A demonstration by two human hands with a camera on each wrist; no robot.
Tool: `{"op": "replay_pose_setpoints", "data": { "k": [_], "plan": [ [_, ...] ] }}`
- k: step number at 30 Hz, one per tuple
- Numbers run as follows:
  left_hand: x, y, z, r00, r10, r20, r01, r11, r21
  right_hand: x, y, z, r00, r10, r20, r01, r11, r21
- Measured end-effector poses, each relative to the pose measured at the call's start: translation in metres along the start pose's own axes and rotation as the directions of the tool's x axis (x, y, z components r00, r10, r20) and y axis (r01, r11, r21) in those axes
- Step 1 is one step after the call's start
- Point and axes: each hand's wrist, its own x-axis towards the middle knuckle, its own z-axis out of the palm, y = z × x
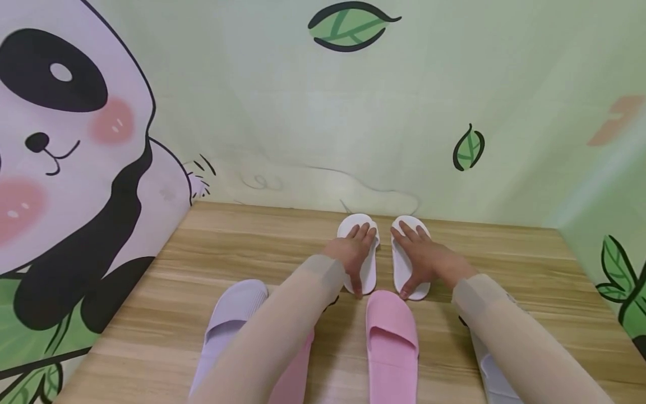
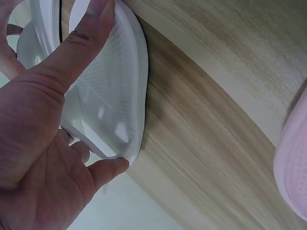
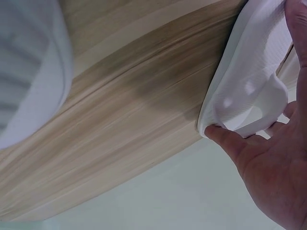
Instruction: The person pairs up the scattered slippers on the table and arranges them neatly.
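Two white slippers stand side by side at the back of the wood-grain floor, toes toward the wall. Over the left white slipper [image 1: 370, 272] lies my left hand [image 1: 353, 255], fingers stretched across the toe end and thumb pointing back to the heel. My right hand [image 1: 426, 259] rests in the same spread way on the right white slipper [image 1: 400, 264]. In the left wrist view the little finger [image 2: 110, 171] touches the slipper's toe edge. The right wrist view has a fingertip [image 3: 213, 132] at the toe of its slipper. Both soles lie close against the floor.
Nearer to me is a pink slipper [image 1: 392, 336], its mate [image 1: 295, 376] partly hidden by my left sleeve. A lavender slipper [image 1: 227, 322] lies left, a greyish one [image 1: 497, 379] right under my sleeve. Pale green walls [image 1: 262, 112] with panda and leaf drawings border the wooden surface [image 1: 166, 314].
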Motion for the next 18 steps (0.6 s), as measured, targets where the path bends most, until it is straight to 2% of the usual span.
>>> {"op": "replay_pose_setpoints", "data": {
  "k": [8,18],
  "plan": [
    [0.000,0.003,-0.001,1.000,0.011,0.003,-0.011,1.000,0.003,0.002,-0.004,0.001,1.000,-0.004,0.004,0.004,1.000,-0.013],
    [0.004,0.004,0.000,0.999,0.013,-0.030,-0.011,0.999,0.044,0.003,-0.011,-0.001,1.000,0.001,0.013,-0.001,1.000,-0.016]
  ]
}}
